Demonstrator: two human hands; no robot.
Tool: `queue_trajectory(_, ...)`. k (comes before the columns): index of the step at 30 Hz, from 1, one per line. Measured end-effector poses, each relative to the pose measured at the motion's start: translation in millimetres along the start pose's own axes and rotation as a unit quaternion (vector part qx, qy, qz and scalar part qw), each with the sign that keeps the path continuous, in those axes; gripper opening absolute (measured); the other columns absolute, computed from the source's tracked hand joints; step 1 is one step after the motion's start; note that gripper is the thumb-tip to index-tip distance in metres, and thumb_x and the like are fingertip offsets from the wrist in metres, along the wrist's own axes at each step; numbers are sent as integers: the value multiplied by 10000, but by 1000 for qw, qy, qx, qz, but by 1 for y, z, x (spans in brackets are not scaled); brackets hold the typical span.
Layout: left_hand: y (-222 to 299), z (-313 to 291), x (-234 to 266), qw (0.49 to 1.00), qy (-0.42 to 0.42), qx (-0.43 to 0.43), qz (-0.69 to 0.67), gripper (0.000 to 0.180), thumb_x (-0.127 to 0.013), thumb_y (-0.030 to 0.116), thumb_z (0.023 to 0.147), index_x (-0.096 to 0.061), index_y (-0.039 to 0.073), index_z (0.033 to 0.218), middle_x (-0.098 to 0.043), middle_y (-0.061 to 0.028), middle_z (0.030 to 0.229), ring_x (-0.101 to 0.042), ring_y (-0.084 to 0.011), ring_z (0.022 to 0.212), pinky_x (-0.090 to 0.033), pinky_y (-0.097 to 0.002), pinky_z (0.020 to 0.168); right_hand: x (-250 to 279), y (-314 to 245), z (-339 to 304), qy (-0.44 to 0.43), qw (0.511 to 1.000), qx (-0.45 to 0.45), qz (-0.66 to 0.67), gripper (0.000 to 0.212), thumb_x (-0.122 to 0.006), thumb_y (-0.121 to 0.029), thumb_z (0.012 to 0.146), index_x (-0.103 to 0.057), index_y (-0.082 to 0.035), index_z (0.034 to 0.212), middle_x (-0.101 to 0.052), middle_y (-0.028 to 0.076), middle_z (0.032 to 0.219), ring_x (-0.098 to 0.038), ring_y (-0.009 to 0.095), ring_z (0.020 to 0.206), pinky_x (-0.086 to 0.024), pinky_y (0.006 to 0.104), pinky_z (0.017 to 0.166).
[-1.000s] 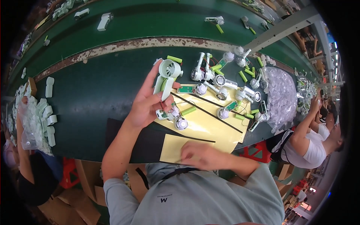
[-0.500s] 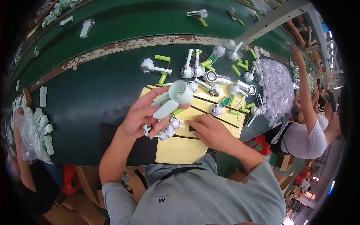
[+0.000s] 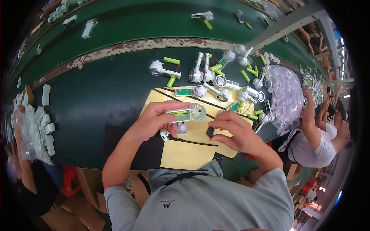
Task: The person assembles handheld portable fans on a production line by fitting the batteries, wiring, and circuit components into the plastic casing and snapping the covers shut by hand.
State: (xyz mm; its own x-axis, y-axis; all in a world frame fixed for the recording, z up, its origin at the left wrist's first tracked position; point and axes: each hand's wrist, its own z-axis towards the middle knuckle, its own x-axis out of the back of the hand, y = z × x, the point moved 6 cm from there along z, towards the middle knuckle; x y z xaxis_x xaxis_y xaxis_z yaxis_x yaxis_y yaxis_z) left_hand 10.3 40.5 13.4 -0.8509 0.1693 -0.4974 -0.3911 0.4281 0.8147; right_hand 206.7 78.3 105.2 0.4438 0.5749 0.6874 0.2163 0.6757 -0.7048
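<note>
Casing point(image 3: 197, 112): pale green, a round grilled head with an open handle, held above the yellow sheets point(image 3: 185, 156), its head turned to our right; we see a green cell point(image 3: 179, 114) lying in the handle.
Left hand point(image 3: 150, 121): grasping the casing by its handle, thumb and fingers about it, the head sticking out past the fingertips.
Right hand point(image 3: 237, 134): pinching a small black block point(image 3: 210, 132) between thumb and fingers, just right of the casing and apart from it.
Loose parts under the left hand: a white fan motor point(image 3: 181, 128) and a small white cap point(image 3: 164, 135) (we cannot tell whether the lower fingers hold them or merely touch them).
Far edge of the sheets: a green circuit board point(image 3: 185, 92) next to a white fan head point(image 3: 200, 91).
Bench point(image 3: 96, 96): dark green; farther off and to our right we have a cluster of fan assemblies point(image 3: 220, 81) with green cells among them, then a clear plastic bag point(image 3: 287, 96) full of pale pieces.
Left end: a heap of pale green shells point(image 3: 49, 128) by a co-worker's arm point(image 3: 26, 154).
Far side: a green belt point(image 3: 146, 23) carrying a few scattered parts.
Right side: a co-worker in a white shirt point(image 3: 308, 148), seated near the bag.
</note>
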Motion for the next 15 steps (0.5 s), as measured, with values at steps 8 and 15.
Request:
queue_trajectory(8,0,1,-6,998,-1,4,-59,483,-396,-50,873,-527,-31,1338,-641,-124,1049,-687,-161,774,-609,-319,726,-23,-7,52,47,991,99,-73,232,-707,0,783,-655,12,1009,-631,110,945,-646,261,795,-533,342,661)
queue_trajectory(15,-9,0,-4,997,0,14,-75,515,-394,-32,863,-459,-59,1373,-622,-144,988,-669,-168,751,-615,-359,745,-33,-5,61,12,986,88,-140,199,-681,-21,752,-668,0,949,-642,91,926,-646,241,761,-521,339,641)
